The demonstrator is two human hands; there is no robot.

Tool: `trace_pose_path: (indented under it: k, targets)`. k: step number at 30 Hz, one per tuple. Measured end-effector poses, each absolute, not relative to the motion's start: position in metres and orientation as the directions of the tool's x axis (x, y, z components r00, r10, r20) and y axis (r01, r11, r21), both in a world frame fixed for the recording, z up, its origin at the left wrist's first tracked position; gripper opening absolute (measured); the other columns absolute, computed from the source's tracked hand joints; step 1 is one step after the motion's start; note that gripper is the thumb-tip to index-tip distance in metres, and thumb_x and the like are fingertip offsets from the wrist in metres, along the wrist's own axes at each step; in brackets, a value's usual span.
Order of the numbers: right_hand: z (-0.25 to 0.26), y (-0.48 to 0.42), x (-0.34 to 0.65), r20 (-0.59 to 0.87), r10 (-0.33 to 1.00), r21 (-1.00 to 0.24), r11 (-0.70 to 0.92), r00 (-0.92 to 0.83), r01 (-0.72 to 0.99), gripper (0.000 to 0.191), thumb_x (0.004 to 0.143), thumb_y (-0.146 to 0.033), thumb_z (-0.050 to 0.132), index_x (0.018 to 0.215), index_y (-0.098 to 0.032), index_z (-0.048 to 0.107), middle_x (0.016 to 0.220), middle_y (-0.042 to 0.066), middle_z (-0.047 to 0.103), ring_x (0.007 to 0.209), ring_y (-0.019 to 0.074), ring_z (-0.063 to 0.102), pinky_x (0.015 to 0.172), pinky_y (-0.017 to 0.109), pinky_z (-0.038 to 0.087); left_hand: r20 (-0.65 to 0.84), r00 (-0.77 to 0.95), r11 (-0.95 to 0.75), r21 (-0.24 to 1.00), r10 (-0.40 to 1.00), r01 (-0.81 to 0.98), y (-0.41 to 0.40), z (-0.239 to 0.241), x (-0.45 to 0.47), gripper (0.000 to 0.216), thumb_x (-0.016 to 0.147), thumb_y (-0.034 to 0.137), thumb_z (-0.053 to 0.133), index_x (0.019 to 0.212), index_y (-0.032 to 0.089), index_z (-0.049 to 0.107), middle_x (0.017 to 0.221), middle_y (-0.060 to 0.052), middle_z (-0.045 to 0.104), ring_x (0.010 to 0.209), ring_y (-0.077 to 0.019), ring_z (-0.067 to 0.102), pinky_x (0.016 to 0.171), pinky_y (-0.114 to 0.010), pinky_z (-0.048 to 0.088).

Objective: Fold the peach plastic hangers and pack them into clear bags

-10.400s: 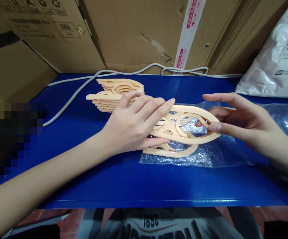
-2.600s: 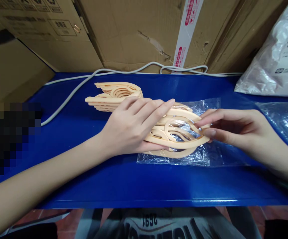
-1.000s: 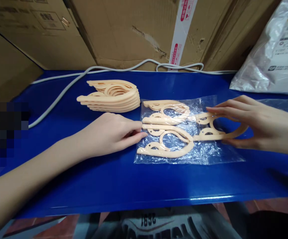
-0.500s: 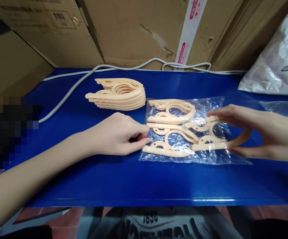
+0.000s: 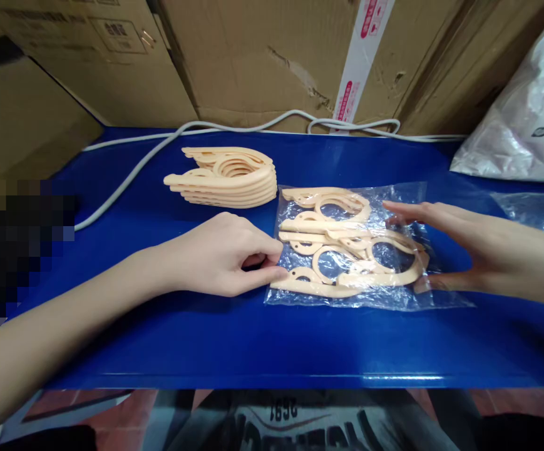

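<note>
Blue tabletop [image 5: 234, 351] carries the clear bag [image 5: 396, 299], beige hangers [image 5: 344, 235] inside; my left hand [image 5: 234, 254] should steady its edge, whether pinching I cannot tell; my right hand [image 5: 501, 250], fingers apart, should press lightly.

The person is wearing a grey top [image 5: 276, 429], its front displaying a small dark number [image 5: 283, 410] and larger dark block lettering [image 5: 255, 433], both appearing upside down. The left hand [image 5: 227, 257], right hand [image 5: 473, 250] and left forearm [image 5: 88, 319] are showing bare.
</note>
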State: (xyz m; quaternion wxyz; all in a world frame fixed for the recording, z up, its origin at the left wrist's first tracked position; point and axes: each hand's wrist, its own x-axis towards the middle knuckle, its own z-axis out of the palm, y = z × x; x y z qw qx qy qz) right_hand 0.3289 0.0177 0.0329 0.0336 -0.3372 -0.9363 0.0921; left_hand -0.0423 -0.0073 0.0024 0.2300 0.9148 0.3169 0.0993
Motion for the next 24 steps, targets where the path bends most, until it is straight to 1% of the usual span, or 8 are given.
trace_pose_path:
  k: [2, 5, 8, 11, 13, 17, 20, 24]
  targets:
    - [0.034, 0.018, 0.332, -0.031, 0.659, -0.212, 0.731, -0.752, 0.649, 0.083, 0.09, -0.057, 0.066, 0.162, -0.041, 0.029, 0.149, 0.003, 0.06, 0.117, 0.0292, 0.069, 0.093, 0.041, 0.061, -0.004, 0.777, -0.648, 0.551, 0.629, 0.527, -0.007, 0.004, -0.043, 0.032, 0.092, 0.031, 0.065, 0.065, 0.017, 0.055, 0.055, 0.007, 0.049, 0.05, -0.005, 0.043, 0.052, -0.02, 0.029]
    - [0.033, 0.014, 0.324, -0.04, 0.662, -0.237, 0.721, -0.748, 0.651, 0.08, 0.09, -0.054, 0.067, 0.161, -0.038, 0.033, 0.147, 0.003, 0.061, 0.113, 0.0284, 0.071, 0.089, 0.038, 0.061, -0.077, 0.782, -0.571, 0.639, 0.619, 0.515, -0.005, 0.006, -0.044, 0.019, 0.09, 0.029, 0.068, 0.074, 0.019, 0.065, 0.064, 0.006, 0.056, 0.057, -0.0054, 0.049, 0.057, -0.017, 0.036]
    - [0.031, 0.007, 0.308, -0.016, 0.645, -0.259, 0.735, -0.764, 0.626, 0.078, 0.09, -0.053, 0.068, 0.159, -0.033, 0.038, 0.144, 0.005, 0.063, 0.113, 0.028, 0.071, 0.085, 0.036, 0.061, -0.116, 0.783, -0.526, 0.679, 0.611, 0.512, -0.002, 0.006, -0.046, 0.018, 0.091, 0.031, 0.068, 0.078, 0.019, 0.067, 0.068, 0.006, 0.059, 0.06, -0.0056, 0.051, 0.058, -0.016, 0.039]
    - [0.03, 0.002, 0.295, 0.031, 0.62, -0.278, 0.758, -0.784, 0.589, 0.076, 0.091, -0.055, 0.067, 0.157, -0.026, 0.042, 0.143, 0.008, 0.064, 0.117, 0.0267, 0.069, 0.094, 0.036, 0.058, -0.132, 0.781, -0.504, 0.695, 0.611, 0.512, -0.001, 0.006, -0.047, 0.02, 0.091, 0.034, 0.069, 0.078, 0.019, 0.068, 0.066, 0.006, 0.058, 0.059, -0.0055, 0.05, 0.057, -0.016, 0.039]
    - [0.03, 0.001, 0.292, 0.041, 0.614, -0.276, 0.765, -0.788, 0.582, 0.077, 0.09, -0.057, 0.068, 0.156, -0.025, 0.044, 0.143, 0.009, 0.064, 0.117, 0.0268, 0.068, 0.097, 0.037, 0.057, -0.139, 0.78, -0.496, 0.7, 0.61, 0.513, -0.001, 0.006, -0.047, 0.021, 0.092, 0.035, 0.069, 0.077, 0.019, 0.068, 0.065, 0.006, 0.057, 0.058, -0.0055, 0.049, 0.057, -0.016, 0.038]
    - [0.033, 0.005, 0.301, 0.02, 0.614, -0.281, 0.76, -0.789, 0.585, 0.077, 0.091, -0.057, 0.067, 0.158, -0.033, 0.039, 0.142, 0.003, 0.065, 0.113, 0.0247, 0.071, 0.088, 0.033, 0.06, -0.152, 0.777, -0.487, 0.701, 0.611, 0.521, -0.001, 0.007, -0.048, 0.02, 0.09, 0.034, 0.07, 0.077, 0.019, 0.069, 0.066, 0.006, 0.058, 0.06, -0.0059, 0.051, 0.057, -0.016, 0.039]
    - [0.035, 0.009, 0.308, -0.021, 0.62, -0.324, 0.738, -0.785, 0.592, 0.076, 0.093, -0.054, 0.067, 0.159, -0.041, 0.033, 0.138, -0.002, 0.068, 0.109, 0.0222, 0.073, 0.078, 0.028, 0.061, -0.157, 0.777, -0.484, 0.702, 0.61, 0.522, -0.002, 0.008, -0.049, 0.018, 0.088, 0.033, 0.072, 0.077, 0.019, 0.07, 0.067, 0.005, 0.06, 0.06, -0.0063, 0.052, 0.057, -0.017, 0.039]
    - [0.035, 0.01, 0.309, -0.041, 0.627, -0.382, 0.71, -0.778, 0.592, 0.073, 0.092, -0.05, 0.068, 0.158, -0.042, 0.036, 0.124, -0.003, 0.073, 0.096, 0.0202, 0.074, 0.071, 0.026, 0.059, -0.167, 0.771, -0.473, 0.704, 0.614, 0.529, -0.002, 0.008, -0.049, 0.019, 0.088, 0.034, 0.073, 0.077, 0.019, 0.07, 0.066, 0.005, 0.06, 0.06, -0.0062, 0.052, 0.057, -0.017, 0.039]
